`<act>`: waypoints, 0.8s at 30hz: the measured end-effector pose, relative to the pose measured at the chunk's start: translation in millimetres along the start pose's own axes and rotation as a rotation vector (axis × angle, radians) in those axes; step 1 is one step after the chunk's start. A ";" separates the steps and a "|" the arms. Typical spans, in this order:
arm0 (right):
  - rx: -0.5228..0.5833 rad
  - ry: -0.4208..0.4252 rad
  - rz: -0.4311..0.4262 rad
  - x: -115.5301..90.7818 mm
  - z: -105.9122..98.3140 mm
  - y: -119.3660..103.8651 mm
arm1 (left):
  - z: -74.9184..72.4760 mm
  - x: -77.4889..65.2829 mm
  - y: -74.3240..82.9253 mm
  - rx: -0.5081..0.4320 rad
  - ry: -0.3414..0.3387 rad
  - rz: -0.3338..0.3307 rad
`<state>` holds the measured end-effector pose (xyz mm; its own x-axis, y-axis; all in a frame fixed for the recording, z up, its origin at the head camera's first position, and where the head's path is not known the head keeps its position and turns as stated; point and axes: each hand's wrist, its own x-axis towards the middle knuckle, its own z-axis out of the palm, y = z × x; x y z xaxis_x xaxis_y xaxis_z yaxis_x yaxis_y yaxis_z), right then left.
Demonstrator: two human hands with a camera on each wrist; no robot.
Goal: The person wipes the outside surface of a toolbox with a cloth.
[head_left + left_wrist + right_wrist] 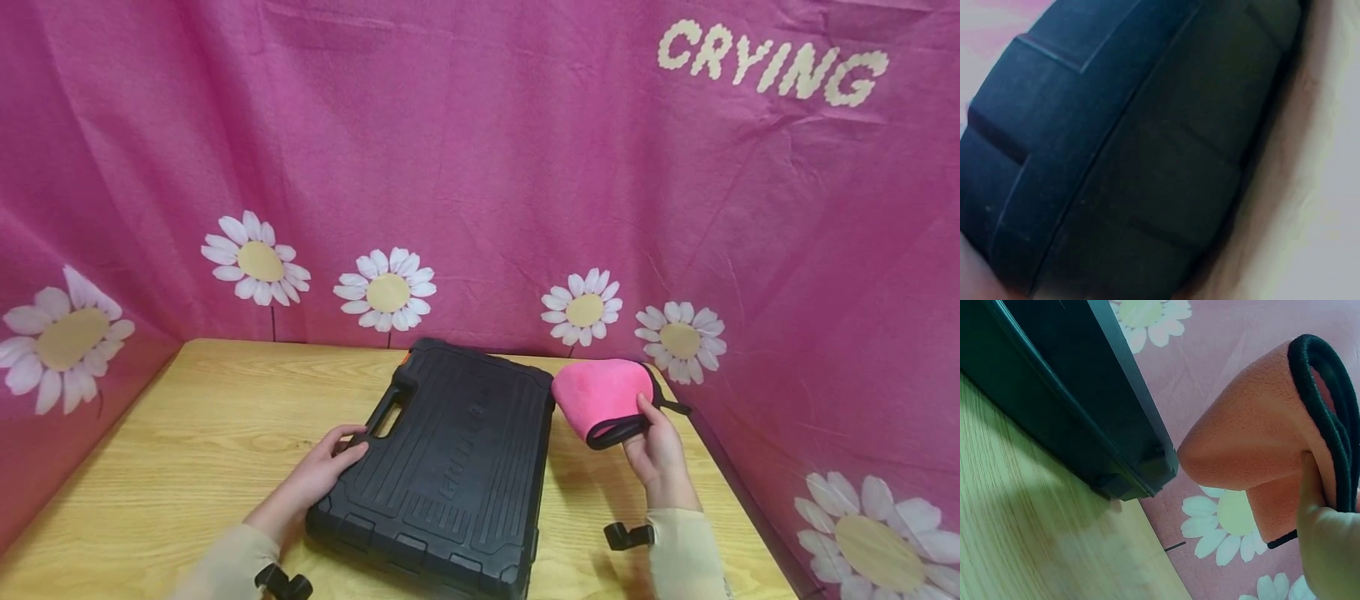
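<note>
A black plastic tool case point(450, 467) with a built-in handle lies at a slant on the table. My left hand point(330, 462) grips its left edge just below the handle opening, thumb on the lid. Close up in the left wrist view is the ribbed side of the case point(1116, 150). To the right of the case, my right hand point(660, 446) holds a folded pink cloth point(603, 396) with black edging and a black loop. The thumb lies on the cloth point(1254, 425) in the right wrist view; the other fingers are mostly hidden behind it.
The wooden table point(217, 433) shows bare wood left of the case. A magenta curtain point(465, 167) with printed daisies and lettering hangs behind the table and along both sides. Small black mounts point(628, 536) are strapped at both wrists.
</note>
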<state>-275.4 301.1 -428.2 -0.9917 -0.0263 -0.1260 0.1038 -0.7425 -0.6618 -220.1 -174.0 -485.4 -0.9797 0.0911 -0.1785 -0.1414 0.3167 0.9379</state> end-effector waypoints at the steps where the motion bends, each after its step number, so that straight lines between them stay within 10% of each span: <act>1: -0.007 0.004 0.003 0.0 0.4 -0.1 | 1.4 -1.1 -0.2 -0.013 0.011 0.001; 24: -0.004 -0.011 -0.014 0.6 -0.5 2.1 | 19.6 -18.7 -0.3 -0.130 0.188 -0.033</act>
<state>-275.7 299.9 -430.0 -0.9938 -0.0233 -0.1087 0.0903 -0.7399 -0.6666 -199.0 -157.2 -488.2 -0.9817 -0.0986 -0.1629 -0.1793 0.1908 0.9651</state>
